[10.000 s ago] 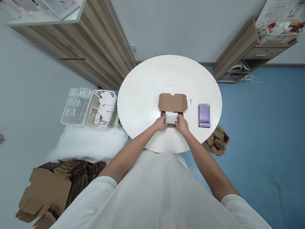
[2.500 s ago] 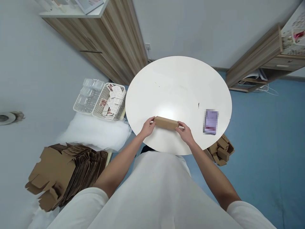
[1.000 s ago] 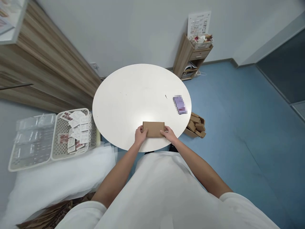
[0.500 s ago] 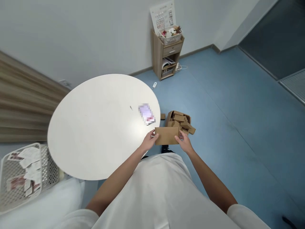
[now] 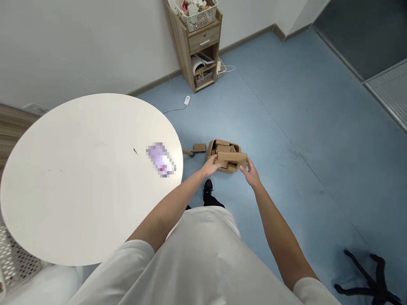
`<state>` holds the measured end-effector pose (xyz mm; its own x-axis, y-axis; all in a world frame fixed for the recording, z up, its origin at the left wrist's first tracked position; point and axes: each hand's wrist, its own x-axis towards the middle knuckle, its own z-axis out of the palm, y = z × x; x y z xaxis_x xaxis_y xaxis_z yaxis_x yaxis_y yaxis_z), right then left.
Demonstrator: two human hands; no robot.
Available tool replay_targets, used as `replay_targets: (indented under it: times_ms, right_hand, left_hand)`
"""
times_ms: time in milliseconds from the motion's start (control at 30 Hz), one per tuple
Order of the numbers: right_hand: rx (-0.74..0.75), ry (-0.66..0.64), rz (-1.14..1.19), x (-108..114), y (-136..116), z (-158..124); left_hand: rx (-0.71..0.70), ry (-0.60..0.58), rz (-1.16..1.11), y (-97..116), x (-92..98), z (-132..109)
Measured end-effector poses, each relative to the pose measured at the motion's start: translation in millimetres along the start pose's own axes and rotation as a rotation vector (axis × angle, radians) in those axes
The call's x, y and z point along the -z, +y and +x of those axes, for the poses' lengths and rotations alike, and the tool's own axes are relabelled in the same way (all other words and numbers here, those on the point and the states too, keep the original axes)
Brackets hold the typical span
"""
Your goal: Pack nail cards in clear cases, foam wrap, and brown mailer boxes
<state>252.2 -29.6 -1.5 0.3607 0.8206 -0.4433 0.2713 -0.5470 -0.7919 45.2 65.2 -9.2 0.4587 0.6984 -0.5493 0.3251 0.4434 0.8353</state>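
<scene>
A closed small brown cardboard box (image 5: 232, 157) is held between my two hands above the floor. My left hand (image 5: 210, 165) grips its left end and my right hand (image 5: 252, 173) grips its right end, fingers curled on it. Directly under it, on the blue floor, stands an open carton (image 5: 212, 148) filled with several similar small brown boxes. The held box hovers just over that pile.
A round white table (image 5: 79, 178) fills the left, with a blurred purple card (image 5: 160, 159) near its right edge. One small box (image 5: 199, 148) lies loose on the floor beside the carton. A wooden cabinet (image 5: 197, 42) stands by the far wall; a black chair base (image 5: 365, 275) lower right.
Since ten seconds ago the open box with white padding was closed. Both hands carried it off the table to the right and down over the carton on the floor; my view turned right.
</scene>
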Motion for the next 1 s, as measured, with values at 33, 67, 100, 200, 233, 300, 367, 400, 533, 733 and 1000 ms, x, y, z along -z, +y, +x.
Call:
replay_targets:
  times_ms: [33,67,100,200,233,300,367,400,533,733,1000]
  right_hand:
    - [-0.052,0.014,-0.058,2.3,5.6,0.2]
    - [-0.112,0.025,-0.117,3.1,12.8,-1.5]
    - [-0.156,0.022,-0.162,2.5,21.3,-4.8]
    - [-0.252,-0.027,-0.2,-6.9,50.6,-22.6]
    - [-0.282,-0.04,-0.202,-12.0,59.3,-29.7]
    - [-0.328,-0.062,-0.195,-23.9,71.3,-43.0]
    - [-0.333,-0.068,-0.179,-37.2,72.7,-52.6]
    - [-0.309,-0.075,-0.173,-44.2,69.0,-55.6]
    - [-0.118,-0.105,-0.146,-72.8,33.0,-58.7]
    - [0.162,-0.072,-0.132,-126.2,-38.8,-76.7]
    - [0.407,-0.38,-0.021,-246.6,-119.4,-154.6]
  left_hand:
    - [0.013,-0.015,0.05,-2.7,-1.2,0.9]
    - [0.039,-0.022,0.105,-7.5,-1.9,-1.0]
    - [0.079,-0.026,0.154,-14.3,-2.1,-5.5]
    - [0.228,-0.08,0.178,-40.7,0.7,-33.2]
    - [0.246,-0.089,0.167,-49.3,3.2,-45.8]
    - [0.266,-0.101,0.144,-62.6,11.3,-73.2]
    - [0.314,-0.134,0.076,-69.9,23.4,-100.6]
    - [0.314,-0.129,0.041,-71.6,30.7,-113.7]
    - [0.282,-0.019,-0.038,-74.4,61.2,-159.7]
    - [0.18,0.196,-0.076,-89.6,101.8,-225.8]
    - [0.004,0.626,-0.195,-137.9,172.9,-324.6]
